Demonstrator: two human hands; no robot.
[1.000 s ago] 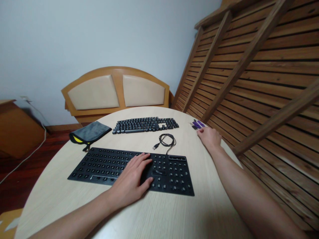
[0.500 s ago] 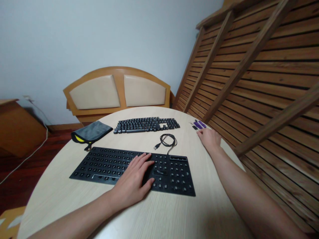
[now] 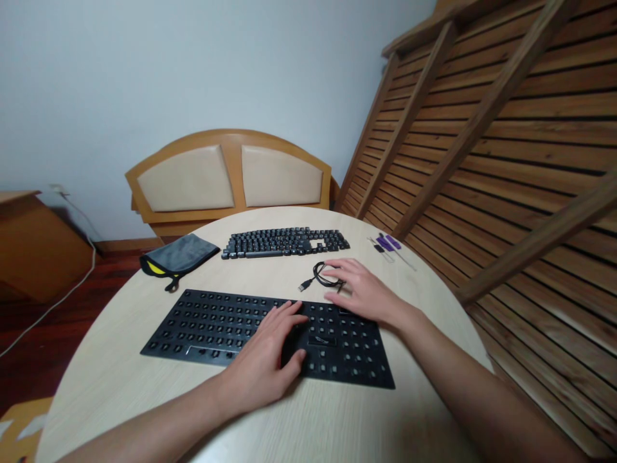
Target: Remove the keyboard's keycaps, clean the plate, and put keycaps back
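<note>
A black keyboard (image 3: 212, 321) with its keycaps off lies tilted across the near part of the table, bare switches showing. My left hand (image 3: 270, 347) rests spread over its middle, covering some of the switches. At its upper right corner is my right hand (image 3: 357, 289), fingers apart and curved over the coiled black USB cable (image 3: 319, 273); whether they touch the cable I cannot tell. The USB plug (image 3: 304, 285) points left on the tabletop. Behind the cable, removed keycaps (image 3: 270, 241) stand in rows in keyboard layout, with a gap toward the right.
On the round table (image 3: 193, 392), a grey cloth (image 3: 186, 253) with yellow underside lies at the left. Purple-and-black small tools (image 3: 385, 243) with thin wires sit at the right edge. A slatted wooden panel (image 3: 482, 161) leans along the right, and a headboard (image 3: 236, 173) stands behind.
My right hand has come from the small tools at the right edge to the cable, leaving the tools behind. The keyboard has shifted slightly right and nearer, with my left hand still on it.
</note>
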